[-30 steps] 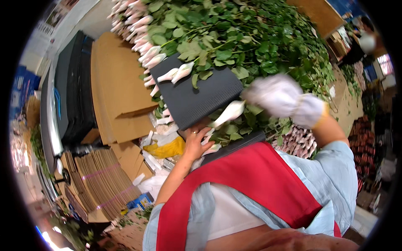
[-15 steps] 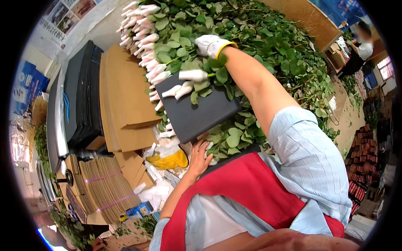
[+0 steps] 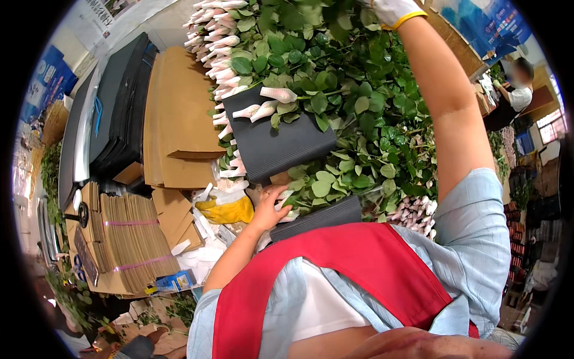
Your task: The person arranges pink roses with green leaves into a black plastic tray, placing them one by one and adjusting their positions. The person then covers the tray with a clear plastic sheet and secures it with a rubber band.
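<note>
My bare left hand [image 3: 270, 208] rests with fingers apart against netted rose heads and leaves, beside a black corrugated sheet. My right hand [image 3: 397, 11], in a white glove with a yellow cuff, reaches far forward at the top edge. Its fingers are cut off or hidden, with blurred leaves beside it. A second part of black corrugated sheet [image 3: 281, 143] lies in front of my left hand, bearing three roses [image 3: 278, 94] in white netting. Beyond it spreads a big heap of leafy rose stems [image 3: 365, 90], the netted heads [image 3: 215, 42] lined up on its left side.
Brown cardboard sheets [image 3: 179, 113] and black sheets [image 3: 116, 113] stand to the left. A yellow-and-white glove [image 3: 227, 208] lies near my left hand, above tied flat cartons [image 3: 134, 236] and a blue box [image 3: 176, 281]. More rose heads [image 3: 414, 214] are at right. A person [image 3: 517, 90] is at far right.
My right hand has moved away from the leaves, forward and to the right, up to the top edge. The left hand stays by the rose heads. My view has shifted a little.
</note>
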A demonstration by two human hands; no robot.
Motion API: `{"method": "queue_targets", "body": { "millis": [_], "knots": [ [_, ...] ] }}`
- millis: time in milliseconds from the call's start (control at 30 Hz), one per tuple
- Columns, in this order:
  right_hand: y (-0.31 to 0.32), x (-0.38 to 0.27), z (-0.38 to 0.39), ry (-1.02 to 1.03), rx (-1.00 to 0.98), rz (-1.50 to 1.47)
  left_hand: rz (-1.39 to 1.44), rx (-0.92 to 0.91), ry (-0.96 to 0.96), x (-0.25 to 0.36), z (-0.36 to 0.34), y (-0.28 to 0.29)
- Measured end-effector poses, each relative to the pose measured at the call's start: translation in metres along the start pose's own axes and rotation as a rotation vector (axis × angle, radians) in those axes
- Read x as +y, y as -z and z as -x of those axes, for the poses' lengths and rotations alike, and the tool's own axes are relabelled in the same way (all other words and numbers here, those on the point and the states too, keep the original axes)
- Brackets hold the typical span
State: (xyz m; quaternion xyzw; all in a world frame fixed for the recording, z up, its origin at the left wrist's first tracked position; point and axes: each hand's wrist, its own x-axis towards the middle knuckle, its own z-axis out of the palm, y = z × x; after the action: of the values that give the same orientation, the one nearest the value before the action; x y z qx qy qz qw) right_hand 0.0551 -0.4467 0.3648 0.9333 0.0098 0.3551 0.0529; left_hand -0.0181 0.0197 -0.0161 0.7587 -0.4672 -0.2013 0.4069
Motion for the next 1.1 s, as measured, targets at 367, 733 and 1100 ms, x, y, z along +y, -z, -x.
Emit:
{"method": "queue_targets", "body": {
  "millis": [367, 733, 1100],
  "knots": [
    [-0.084, -0.047, 0.012, -0.216, -0.086, 0.109, 0.031, 0.071, -0.067, -0.006, -0.005, -0.006],
    [0.153, -0.187, 0.041, -0.062, -0.139, 0.304, 0.050, 0.135, -0.037, -0.010, 0.002, -0.002],
    [0.013, -0.194, 0.251, -0.356, -0.358, -0.180, -0.057, 0.090, -0.087, -0.010, -0.006, 0.010]
  ]
}}
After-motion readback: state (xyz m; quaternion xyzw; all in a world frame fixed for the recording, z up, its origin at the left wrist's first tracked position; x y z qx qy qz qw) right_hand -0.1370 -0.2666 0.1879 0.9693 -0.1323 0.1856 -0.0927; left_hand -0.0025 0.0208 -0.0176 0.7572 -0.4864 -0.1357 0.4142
